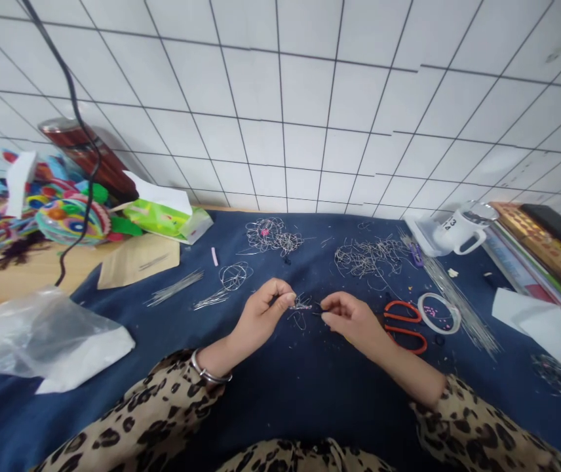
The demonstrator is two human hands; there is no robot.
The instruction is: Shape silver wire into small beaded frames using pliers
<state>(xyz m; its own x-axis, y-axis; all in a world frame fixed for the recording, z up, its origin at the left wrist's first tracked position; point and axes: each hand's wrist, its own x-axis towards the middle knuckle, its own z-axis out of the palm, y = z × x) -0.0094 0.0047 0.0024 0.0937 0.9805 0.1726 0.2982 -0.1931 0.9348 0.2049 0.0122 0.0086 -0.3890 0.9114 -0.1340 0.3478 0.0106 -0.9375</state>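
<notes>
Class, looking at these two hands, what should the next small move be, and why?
Probably bring the right hand to steady the thin loop of the wire piece: the left hand pinches the piece, the loop sticks out unheld, and the right hand is close by.

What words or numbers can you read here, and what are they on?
"3" and "14": on the mug, a little blurred.
Green packet: any print is too blurred to read.
Books: any print there is too blurred to read.
I can't read anything else.
</notes>
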